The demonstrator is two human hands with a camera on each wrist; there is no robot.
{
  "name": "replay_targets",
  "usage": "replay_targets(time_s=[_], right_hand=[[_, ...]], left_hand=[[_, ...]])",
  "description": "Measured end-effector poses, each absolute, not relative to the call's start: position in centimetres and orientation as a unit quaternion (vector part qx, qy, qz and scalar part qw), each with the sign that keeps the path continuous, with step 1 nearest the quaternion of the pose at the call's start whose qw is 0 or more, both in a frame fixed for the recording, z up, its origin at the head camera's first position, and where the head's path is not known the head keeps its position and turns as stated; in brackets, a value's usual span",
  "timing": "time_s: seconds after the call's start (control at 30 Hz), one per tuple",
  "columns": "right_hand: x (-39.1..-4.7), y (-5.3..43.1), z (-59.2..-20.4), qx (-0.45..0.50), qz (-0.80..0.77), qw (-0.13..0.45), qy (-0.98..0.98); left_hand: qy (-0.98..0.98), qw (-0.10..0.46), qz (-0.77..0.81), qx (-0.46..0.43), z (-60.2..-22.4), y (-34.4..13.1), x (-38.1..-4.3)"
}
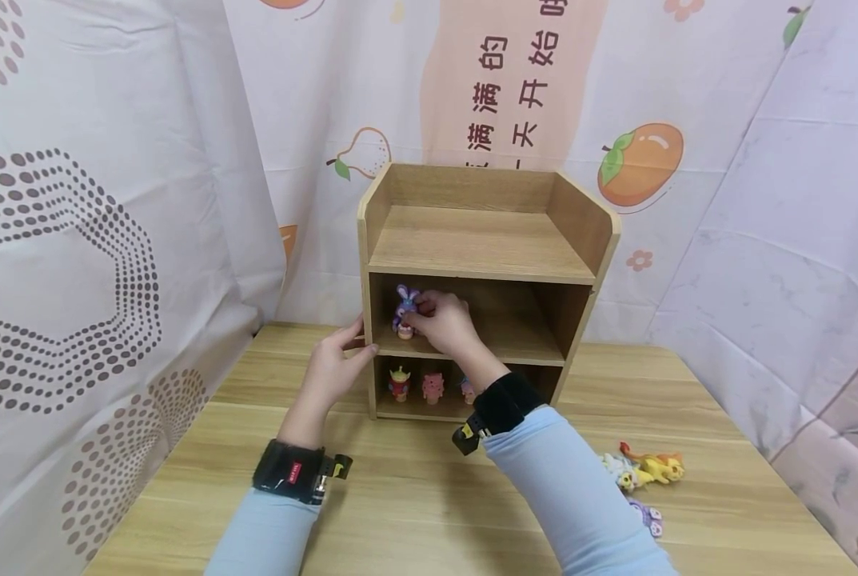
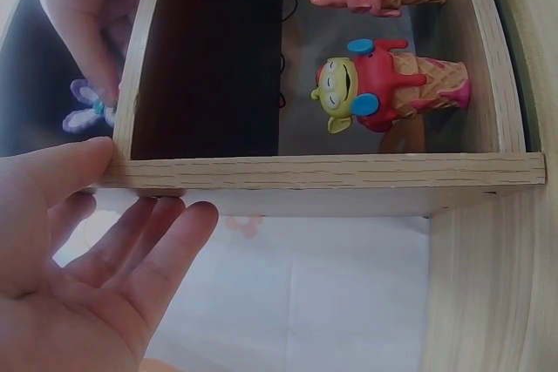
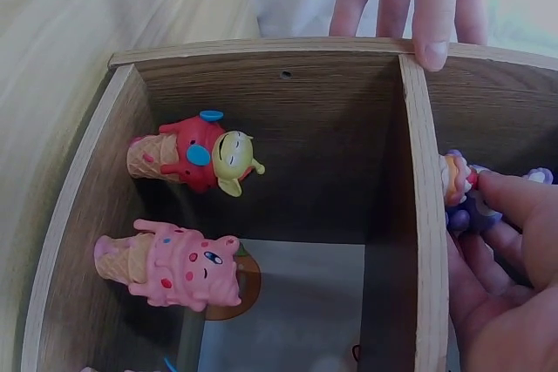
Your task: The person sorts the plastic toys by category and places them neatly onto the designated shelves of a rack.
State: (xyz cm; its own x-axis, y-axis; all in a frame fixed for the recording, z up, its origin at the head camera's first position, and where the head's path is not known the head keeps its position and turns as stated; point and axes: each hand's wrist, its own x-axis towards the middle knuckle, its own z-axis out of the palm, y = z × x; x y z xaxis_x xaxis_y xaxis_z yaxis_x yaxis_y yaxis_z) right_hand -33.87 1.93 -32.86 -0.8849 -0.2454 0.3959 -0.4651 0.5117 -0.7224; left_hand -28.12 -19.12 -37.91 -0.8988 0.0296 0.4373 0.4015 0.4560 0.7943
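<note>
In the head view, my right hand (image 1: 444, 322) pinches a purple rabbit figurine (image 1: 405, 308) standing upright inside the left part of the shelf unit's middle compartment. The figurine's ears (image 2: 87, 111) show in the left wrist view. My left hand (image 1: 333, 366) rests on the left side of the wooden shelf unit (image 1: 479, 244). Its thumb touches the front edge, while its fairly straight fingers (image 2: 179, 250) lie along the outer side. Below stand a green-headed figurine in red (image 3: 196, 154) and a pink figurine (image 3: 174, 266). A third figurine (image 1: 468, 390) is partly hidden by the right wrist.
Several toy figures lie on the table at the right: a yellow one with red hair (image 1: 660, 466), a white and yellow one (image 1: 624, 472), and a purple one (image 1: 647, 518) partly behind the right sleeve. A printed curtain (image 1: 313, 80) hangs behind the shelf unit.
</note>
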Motion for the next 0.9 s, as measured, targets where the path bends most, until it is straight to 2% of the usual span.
replay_targets(time_s=[0.9], right_hand=[[-33.7, 2.9, -32.9, 0.194, 0.452, 0.107, -0.864]], left_hand=[[-0.834, 0.18, -0.505, -0.131, -38.0, -19.1, -28.1]])
